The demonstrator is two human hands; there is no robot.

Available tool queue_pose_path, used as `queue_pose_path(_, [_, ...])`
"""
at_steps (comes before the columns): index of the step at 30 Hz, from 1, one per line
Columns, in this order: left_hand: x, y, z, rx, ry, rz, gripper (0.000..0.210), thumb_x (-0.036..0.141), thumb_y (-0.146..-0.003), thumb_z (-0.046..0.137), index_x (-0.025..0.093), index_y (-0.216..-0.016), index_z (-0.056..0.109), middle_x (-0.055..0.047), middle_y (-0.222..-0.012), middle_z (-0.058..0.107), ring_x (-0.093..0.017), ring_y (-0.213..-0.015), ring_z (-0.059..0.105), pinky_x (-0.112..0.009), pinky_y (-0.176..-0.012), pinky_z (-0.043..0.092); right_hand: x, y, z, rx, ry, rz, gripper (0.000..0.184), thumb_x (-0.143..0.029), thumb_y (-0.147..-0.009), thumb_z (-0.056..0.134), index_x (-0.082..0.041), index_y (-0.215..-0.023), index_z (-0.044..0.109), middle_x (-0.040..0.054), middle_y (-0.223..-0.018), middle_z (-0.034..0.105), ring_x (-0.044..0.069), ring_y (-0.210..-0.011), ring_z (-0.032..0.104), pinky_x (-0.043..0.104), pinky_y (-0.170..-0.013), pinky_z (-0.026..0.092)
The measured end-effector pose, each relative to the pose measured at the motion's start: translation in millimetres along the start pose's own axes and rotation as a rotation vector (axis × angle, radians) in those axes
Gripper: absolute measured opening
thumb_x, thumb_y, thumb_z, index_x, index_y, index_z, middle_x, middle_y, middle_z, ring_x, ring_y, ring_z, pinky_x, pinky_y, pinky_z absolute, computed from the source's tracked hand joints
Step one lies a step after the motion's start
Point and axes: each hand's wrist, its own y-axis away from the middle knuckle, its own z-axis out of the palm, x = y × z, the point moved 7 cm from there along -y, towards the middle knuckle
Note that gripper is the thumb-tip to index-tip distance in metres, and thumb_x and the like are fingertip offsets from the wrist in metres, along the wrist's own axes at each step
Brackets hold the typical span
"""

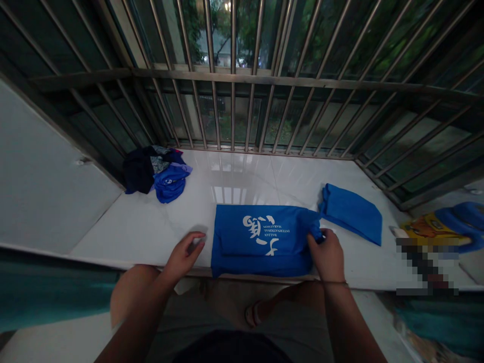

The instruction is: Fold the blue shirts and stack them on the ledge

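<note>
Head view, right hand (pixel 329 253) pinching printed blue cloth (pixel 260 241), left hand (pixel 184 254) empty, half-open

- The blue printed cloth (pixel 264 247) looked like soft, matt fabric, lightly creased, with flat white lettering.
- The folded cloth (pixel 351 214) showed the same matt fabric finish.
- The heaped clothes (pixel 170 182) were crumpled fabric.
- The white ledge (pixel 295 186) looked like smooth tile, glossy enough to mirror the bars (pixel 233 111), which were smooth, softly shining metal.
- The teal curtain (pixel 56 292) appeared to be matt cloth.
</note>
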Motion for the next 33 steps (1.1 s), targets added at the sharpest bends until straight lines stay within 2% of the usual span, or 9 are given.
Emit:
queue_pose_path(4, [-0.2, -0.5, 5.9, -0.013, -0.002, -0.013, 0.036, 0.055, -0.108, 0.066, 0.027, -0.126, 0.080, -0.010, -0.128, 0.085, -0.030, -0.121, 0.081, -0.047, -0.108, 0.065, -94.2, 27.1, 9.5, 0.032, -0.249, -0.381, 0.030, -0.034, -0.094, 0.067, -0.022, -0.122, 0.068, 0.0182, -0.135, 0.075, 0.035, -0.126, 0.071, 0.051, -0.111, 0.058])
queue_pose_path(8, [4.3, -0.1, 9.4, -0.039, -0.031, 0.023, 0.034, 0.051, -0.110, 0.066, 0.026, -0.129, 0.079, -0.011, -0.130, 0.085, -0.030, -0.123, 0.081, -0.049, -0.110, 0.065, -190.9, 86.8, 61.0, -0.360, -0.228, -0.746, 0.042, -0.008, -0.090, 0.068, -0.021, -0.131, 0.071, 0.0184, -0.168, 0.061, 0.035, -0.157, 0.056, 0.055, -0.133, 0.045])
queue_pose_path(11, [7.7, 0.5, 10.1, -0.027, -0.069, 0.064, 0.033, 0.048, -0.110, 0.065, 0.027, -0.132, 0.078, -0.011, -0.132, 0.085, -0.030, -0.124, 0.081, -0.051, -0.110, 0.065, -222.3, 137.4, 99.1, -0.678, -0.126, -0.953, 0.049, -0.007, -0.091, 0.078, -0.020, -0.138, 0.071, 0.0181, -0.178, 0.052, 0.037, -0.164, 0.051, 0.058, -0.135, 0.044])
queue_pose_path(14, [13.6, 2.0, 13.2, -0.050, -0.132, 0.132, 0.031, 0.044, -0.111, 0.065, 0.029, -0.135, 0.077, -0.011, -0.135, 0.085, -0.030, -0.127, 0.080, -0.051, -0.113, 0.063, -220.7, 162.3, 111.5, -0.745, -0.133, -1.006, 0.063, -0.014, -0.089, 0.088, -0.020, -0.148, 0.067, 0.0207, -0.180, 0.050, 0.039, -0.165, 0.050, 0.062, -0.135, 0.044])
queue_pose_path(19, [18.9, 3.6, 16.7, -0.088, -0.209, 0.194, 0.033, 0.044, -0.112, 0.064, 0.030, -0.140, 0.076, -0.009, -0.139, 0.084, -0.030, -0.129, 0.079, -0.051, -0.114, 0.061, -200.3, 180.6, 100.6, -0.755, -0.220, -0.986, 0.062, -0.004, -0.097, 0.074, -0.020, -0.156, 0.066, 0.0174, -0.172, 0.060, 0.029, -0.161, 0.056, 0.046, -0.135, 0.047])
queue_pose_path(24, [12.4, 1.8, 18.2, -0.051, -0.208, 0.163, 0.032, 0.047, -0.115, 0.060, 0.030, -0.137, 0.075, -0.008, -0.135, 0.085, -0.030, -0.126, 0.080, -0.052, -0.112, 0.061, -187.1, 211.4, 79.6, -0.953, -0.347, -1.103, 0.050, -0.047, -0.105, 0.083, -0.025, -0.148, 0.072, 0.0095, -0.149, 0.078, 0.026, -0.141, 0.071, 0.038, -0.123, 0.054])
queue_pose_path(28, [14.0, 1.6, 20.8, -0.046, -0.222, 0.160, 0.029, 0.046, -0.115, 0.059, 0.030, -0.133, 0.076, -0.008, -0.133, 0.085, -0.029, -0.124, 0.079, -0.052, -0.111, 0.061, -162.5, 173.0, 69.5, -0.695, -0.270, -0.892, 0.022, -0.039, -0.115, 0.066, -0.025, -0.123, 0.080, 0.0083, -0.122, 0.084, 0.027, -0.116, 0.077, 0.041, -0.110, 0.059])
queue_pose_path(31, [19.4, 2.8, 22.5, -0.056, -0.270, 0.175, 0.028, 0.047, -0.114, 0.061, 0.029, -0.130, 0.077, -0.009, -0.136, 0.084, -0.031, -0.127, 0.078, -0.053, -0.112, 0.060, -129.8, 116.1, 64.7, -0.378, -0.078, -0.558, 0.036, -0.036, -0.117, 0.056, -0.017, -0.141, 0.073, 0.0206, -0.136, 0.078, 0.035, -0.125, 0.074, 0.051, -0.113, 0.058])
queue_pose_path(33, [22.7, 4.4, 24.0, -0.060, -0.324, 0.192, 0.028, 0.047, -0.112, 0.064, 0.029, -0.129, 0.078, -0.010, -0.140, 0.082, -0.033, -0.131, 0.076, -0.055, -0.114, 0.058, -111.6, 85.7, 65.2, -0.284, 0.038, -0.377, 0.052, -0.041, -0.114, 0.060, -0.008, -0.154, 0.063, 0.0290, -0.145, 0.072, 0.040, -0.133, 0.072, 0.054, -0.116, 0.057])
